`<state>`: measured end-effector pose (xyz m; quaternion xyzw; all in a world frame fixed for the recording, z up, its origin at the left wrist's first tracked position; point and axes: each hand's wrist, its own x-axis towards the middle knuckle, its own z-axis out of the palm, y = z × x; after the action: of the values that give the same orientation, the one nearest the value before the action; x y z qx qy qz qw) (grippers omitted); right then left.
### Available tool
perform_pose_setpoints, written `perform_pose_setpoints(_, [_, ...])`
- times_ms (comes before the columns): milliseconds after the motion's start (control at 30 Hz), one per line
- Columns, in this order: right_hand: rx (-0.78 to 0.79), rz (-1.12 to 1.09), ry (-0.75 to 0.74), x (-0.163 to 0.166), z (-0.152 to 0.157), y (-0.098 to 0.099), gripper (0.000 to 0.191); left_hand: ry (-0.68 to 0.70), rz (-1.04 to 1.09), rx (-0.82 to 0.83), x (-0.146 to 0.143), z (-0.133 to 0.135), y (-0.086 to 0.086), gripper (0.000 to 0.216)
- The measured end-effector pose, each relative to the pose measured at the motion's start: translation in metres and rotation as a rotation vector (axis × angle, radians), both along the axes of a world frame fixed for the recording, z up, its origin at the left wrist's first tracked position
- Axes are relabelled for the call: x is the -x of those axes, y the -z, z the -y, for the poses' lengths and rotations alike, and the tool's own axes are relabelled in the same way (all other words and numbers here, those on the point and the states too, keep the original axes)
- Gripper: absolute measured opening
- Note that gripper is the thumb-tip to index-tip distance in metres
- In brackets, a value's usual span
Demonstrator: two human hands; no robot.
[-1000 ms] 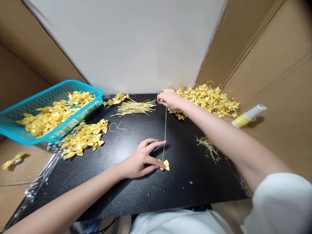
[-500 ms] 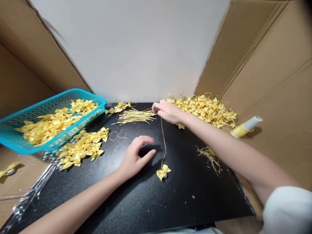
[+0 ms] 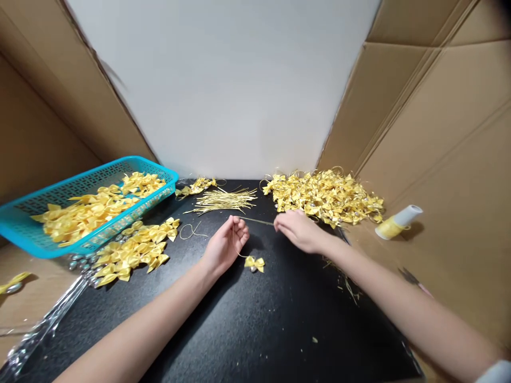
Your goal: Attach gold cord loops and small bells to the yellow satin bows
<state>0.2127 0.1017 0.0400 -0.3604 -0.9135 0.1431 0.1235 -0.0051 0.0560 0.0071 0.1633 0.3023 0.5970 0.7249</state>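
Observation:
A gold cord (image 3: 257, 221) is stretched between my two hands above the black tabletop. The fingers of my left hand (image 3: 228, 243) are pinched on it at one point. To the right, my right hand (image 3: 298, 230) grips the cord's other stretch, its fingertips turned down and partly hidden. From my left hand the cord runs down to a small yellow ribbon bow (image 3: 254, 263) with a silvery bead, lying on the tabletop. Behind the hands lies a bundle of cut gold cords (image 3: 225, 200).
A blue basket (image 3: 85, 175) of yellow bows stands left, with beaded bows (image 3: 138, 247) beside it. A heap of corded bows (image 3: 325, 197) lies back right. Further right are a cord spool (image 3: 399, 221), scissors (image 3: 415, 281) and cord scraps (image 3: 347, 284). Cardboard walls flank the table.
My left hand has closed on the cord. My right hand has drawn back from the cord bundle, toward me and to the right. The bow has shifted slightly left and away from me.

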Motion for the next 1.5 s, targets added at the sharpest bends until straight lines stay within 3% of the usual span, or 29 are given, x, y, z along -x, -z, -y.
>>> perform_pose_setpoints(100, [-0.042, 0.052, -0.103, -0.003, 0.033, 0.010, 0.023, -0.016, -0.127, 0.024, 0.000, 0.000, 0.008, 0.017])
perform_pose_setpoints(233, [-0.170, 0.094, -0.215, 0.003, 0.054, -0.002, 0.024, 0.091, -0.373, -0.139, -0.004, 0.006, 0.016, 0.024])
perform_pose_setpoints(333, [-0.224, 0.057, -0.227, 0.014, 0.044, -0.020, 0.025, 0.247, -0.634, -0.307, -0.006, 0.012, 0.014, 0.029])
perform_pose_setpoints(433, [-0.170, -0.047, -0.184, 0.029, 0.019, -0.027, 0.020, 0.344, -0.810, -0.395, -0.007, 0.017, 0.012, 0.028])
perform_pose_setpoints(567, [-0.060, -0.267, 0.013, 0.047, -0.008, -0.010, 0.007, 0.287, -0.605, -0.289, -0.007, 0.015, 0.016, 0.027])
perform_pose_setpoints(633, [-0.082, -0.426, 0.167, 0.049, -0.010, 0.003, 0.017, 0.226, -0.459, -0.234, -0.006, 0.012, 0.019, 0.025])
perform_pose_setpoints(700, [-0.107, -0.568, 0.248, 0.048, -0.005, 0.014, 0.012, 0.182, -0.369, -0.197, -0.004, 0.009, 0.021, 0.023])
perform_pose_setpoints(767, [-0.106, -0.632, 0.224, 0.045, 0.004, 0.022, 0.005, 0.151, -0.339, -0.174, -0.003, 0.007, 0.021, 0.023])
perform_pose_setpoints(1000, [-0.017, -0.539, 0.117, 0.050, 0.029, 0.038, 0.018, 0.121, -0.381, -0.199, -0.006, 0.008, 0.020, 0.018])
perform_pose_setpoints(1233, [-0.034, -0.733, 0.247, 0.057, 0.037, 0.053, 0.024, 0.122, -0.359, -0.175, -0.004, 0.008, 0.020, 0.020])
perform_pose_setpoints(1367, [-0.064, -0.797, 0.261, 0.057, 0.035, 0.054, 0.020, 0.162, -0.351, -0.167, -0.003, 0.007, 0.020, 0.022])
perform_pose_setpoints(1500, [-0.036, -0.693, 0.222, 0.057, 0.031, 0.047, 0.025, 0.193, -0.402, -0.180, -0.004, 0.008, 0.019, 0.022])
